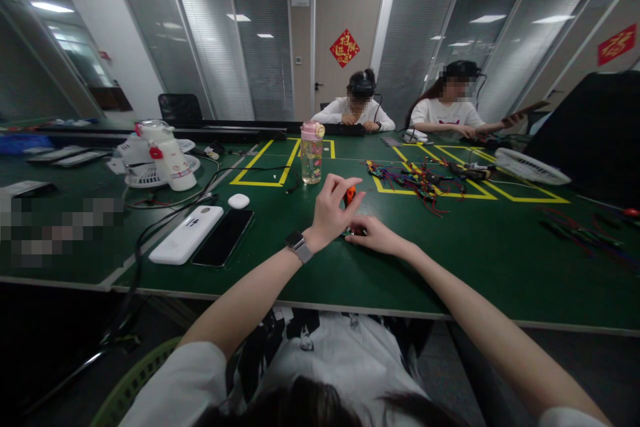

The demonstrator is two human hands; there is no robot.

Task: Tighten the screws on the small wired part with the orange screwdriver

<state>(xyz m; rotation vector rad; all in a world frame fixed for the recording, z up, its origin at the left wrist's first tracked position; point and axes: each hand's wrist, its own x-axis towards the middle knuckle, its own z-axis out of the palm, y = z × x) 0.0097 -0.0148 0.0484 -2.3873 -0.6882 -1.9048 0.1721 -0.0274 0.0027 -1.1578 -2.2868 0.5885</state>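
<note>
My left hand (331, 212), with a watch (299, 245) on its wrist, is raised over the green table. Its fingers curl around the orange-and-black handle of a screwdriver (349, 196); the lower end is hidden behind the hands. Just below and to the right, my right hand (374, 235) rests low on the tabletop. Its thumb and fingers close on a small green circuit board (347, 233), which is mostly covered. Beyond my hands stands a clear bottle with a pink lid (312, 153).
Left of my hands lie a black phone (223, 238), a white power bank (187, 235) and a white oval case (239, 201). Wired boards (415, 180) are heaped ahead right, near yellow tape outlines. Two people sit across the table. A white fan (533, 167) lies at right.
</note>
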